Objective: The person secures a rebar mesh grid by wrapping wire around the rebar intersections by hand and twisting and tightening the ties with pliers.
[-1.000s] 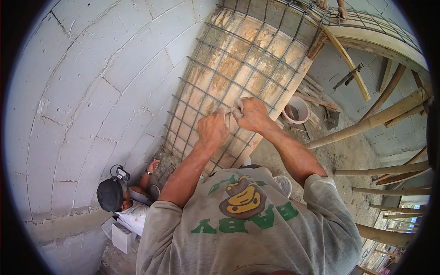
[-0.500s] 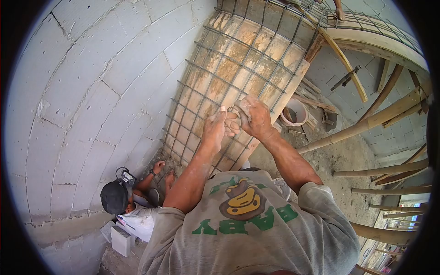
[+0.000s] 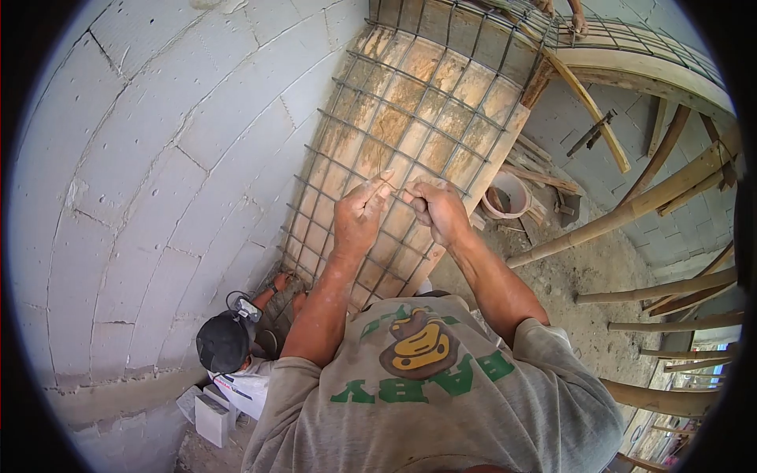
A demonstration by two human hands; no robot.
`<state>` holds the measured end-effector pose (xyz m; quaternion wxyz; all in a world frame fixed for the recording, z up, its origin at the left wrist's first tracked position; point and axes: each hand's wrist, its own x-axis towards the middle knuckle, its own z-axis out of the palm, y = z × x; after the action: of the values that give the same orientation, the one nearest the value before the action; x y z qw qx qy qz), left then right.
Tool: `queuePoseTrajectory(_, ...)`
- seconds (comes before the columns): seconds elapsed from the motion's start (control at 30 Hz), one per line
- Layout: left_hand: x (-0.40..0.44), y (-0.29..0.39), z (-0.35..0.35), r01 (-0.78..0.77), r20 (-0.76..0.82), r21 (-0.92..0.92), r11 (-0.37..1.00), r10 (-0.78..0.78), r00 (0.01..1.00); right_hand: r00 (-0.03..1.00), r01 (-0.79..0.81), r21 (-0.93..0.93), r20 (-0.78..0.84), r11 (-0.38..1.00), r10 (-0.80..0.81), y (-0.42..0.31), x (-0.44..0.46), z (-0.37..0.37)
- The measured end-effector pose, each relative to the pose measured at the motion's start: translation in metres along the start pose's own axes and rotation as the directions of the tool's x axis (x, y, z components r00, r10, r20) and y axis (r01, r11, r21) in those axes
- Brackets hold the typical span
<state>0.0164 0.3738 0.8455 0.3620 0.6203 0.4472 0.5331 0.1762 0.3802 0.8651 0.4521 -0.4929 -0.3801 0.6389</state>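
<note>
**One word I can actually read from here: BABY**

So I'm on the head cam from a long way off, and the only legible writing is on the wearer's own gray T-shirt (image 3: 489, 430). It's upside down from my side, big green letters (image 3: 398, 390) saying BABY under a yellow-and-brown cartoon print (image 3: 416, 351). Another bit of green lettering above that is lost in the folds, can't make it out.

Grip check: left hand (image 3: 356, 225) has thumb and fingertips pinched together, right hand (image 3: 441, 211) is curled with the thumb pressed in. Looks like both have hold of a thin wire (image 3: 397, 190), which sits between the fingertips, right over the steel mesh (image 3: 430, 87). It's really fine, so I can't tell if it's hooked around a bar.

Mesh lies over wooden boards (image 3: 394, 63) alongside a gray block wall (image 3: 181, 118). Bucket (image 3: 518, 189) on the ground just off the boards' right edge, wooden poles (image 3: 623, 221) beyond it.

Crouched low left is a co-worker in a dark cap (image 3: 222, 344), white shirt (image 3: 243, 392) with a small red mark, too tiny to read. Someone else's hand (image 3: 579, 26) is at the bars top right; can't tell what it's gripping.
</note>
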Motion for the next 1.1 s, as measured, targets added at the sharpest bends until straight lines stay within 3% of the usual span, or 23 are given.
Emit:
queuePoseTrajectory(0.07,-0.001,-0.003,-0.011,-0.023,0.101,0.003,1.000,0.022,0.995,0.959,-0.279,0.212,0.119,0.936,0.259,-0.001,0.001,-0.007)
queuePoseTrajectory(0.17,-0.003,-0.003,-0.020,0.012,0.226,-0.002,1.000,-0.011,0.974,0.907,-0.411,0.213,0.195,0.886,0.374,0.002,-0.002,-0.013)
queuePoseTrajectory(0.27,-0.005,-0.005,-0.021,0.112,0.204,-0.046,0.993,-0.100,0.974,0.963,-0.201,-0.053,0.174,0.978,0.207,0.008,0.002,-0.017)
queuePoseTrajectory(0.3,-0.005,-0.007,-0.020,0.174,0.178,-0.048,0.983,-0.163,0.970,0.992,0.095,-0.265,0.105,0.960,-0.069,0.009,0.001,-0.011)
queuePoseTrajectory(0.33,-0.006,-0.009,-0.017,0.238,0.153,-0.051,0.970,-0.228,0.962,0.932,0.351,-0.472,0.097,0.809,-0.348,0.013,-0.005,-0.003)
queuePoseTrajectory(0.37,-0.007,-0.011,-0.015,0.297,0.130,-0.132,0.946,-0.280,0.951,0.793,0.529,-0.647,0.149,0.549,-0.590,0.015,-0.009,0.000)
queuePoseTrajectory(0.43,-0.006,-0.013,-0.009,0.394,0.096,-0.296,0.870,-0.383,0.919,0.734,0.589,-0.692,0.240,0.418,-0.636,0.019,-0.009,-0.002)
queuePoseTrajectory(0.57,-0.008,-0.005,-0.012,0.520,0.225,-0.364,0.773,-0.468,0.854,0.594,0.685,-0.720,0.463,0.112,-0.658,0.023,-0.003,-0.013)
queuePoseTrajectory(0.67,-0.007,-0.005,-0.014,0.594,0.315,-0.439,0.674,-0.504,0.805,0.571,0.688,-0.725,0.521,0.023,-0.635,0.018,-0.002,-0.018)
queuePoseTrajectory(0.77,-0.007,0.002,-0.015,0.621,0.374,-0.487,0.614,-0.496,0.783,0.531,0.762,-0.638,0.518,0.112,-0.670,0.008,0.001,-0.018)
queuePoseTrajectory(0.87,-0.007,0.007,-0.017,0.579,0.380,-0.495,0.648,-0.437,0.815,0.750,0.636,-0.639,0.379,0.432,-0.542,0.009,0.003,-0.024)
queuePoseTrajectory(0.97,-0.005,0.009,-0.014,0.417,0.316,-0.440,0.795,-0.298,0.901,0.956,0.285,-0.337,0.173,0.897,-0.239,-0.003,-0.009,-0.008)
queuePoseTrajectory(1.03,-0.006,0.013,-0.016,0.242,0.268,-0.310,0.919,-0.160,0.950,0.974,0.124,-0.081,0.201,0.989,-0.105,-0.001,-0.011,-0.009)
queuePoseTrajectory(1.1,-0.007,0.008,-0.015,0.115,0.217,-0.144,0.983,-0.082,0.973,0.963,-0.043,0.168,0.270,0.985,-0.004,0.001,-0.013,-0.009)
